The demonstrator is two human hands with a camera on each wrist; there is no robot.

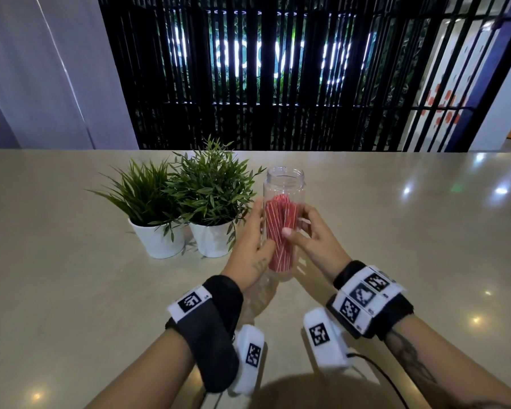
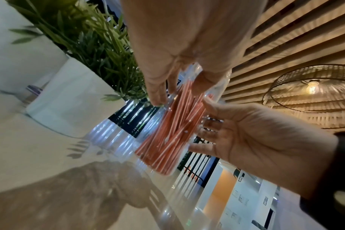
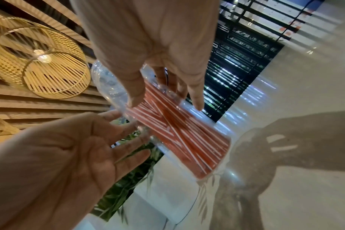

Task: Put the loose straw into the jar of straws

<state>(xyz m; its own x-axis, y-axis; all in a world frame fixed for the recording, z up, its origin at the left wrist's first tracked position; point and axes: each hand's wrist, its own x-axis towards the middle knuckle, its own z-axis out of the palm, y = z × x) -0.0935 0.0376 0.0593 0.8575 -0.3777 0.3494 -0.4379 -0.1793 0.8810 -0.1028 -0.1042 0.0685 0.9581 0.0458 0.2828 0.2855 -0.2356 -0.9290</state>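
Observation:
A clear jar (image 1: 285,181) stands upright on the table, open at the top, with several red-and-white striped straws (image 1: 279,231) inside. My left hand (image 1: 257,231) holds its left side, fingers up along the wall and thumb across the front. My right hand (image 1: 298,222) holds the right side, thumb tip on the front and fingers curled round the back. The left wrist view has the left hand (image 2: 179,93) straddling the jar (image 2: 223,80) and straws (image 2: 173,127). In the right wrist view the right hand (image 3: 167,102) spans the jar (image 3: 106,84). No loose straw shows outside the jar.
Two green plants in white pots (image 1: 160,240) (image 1: 210,240) stand just left of the jar, close to my left hand. The beige table (image 1: 396,231) stretches wide to the right and front. A black slatted screen rises behind the far edge.

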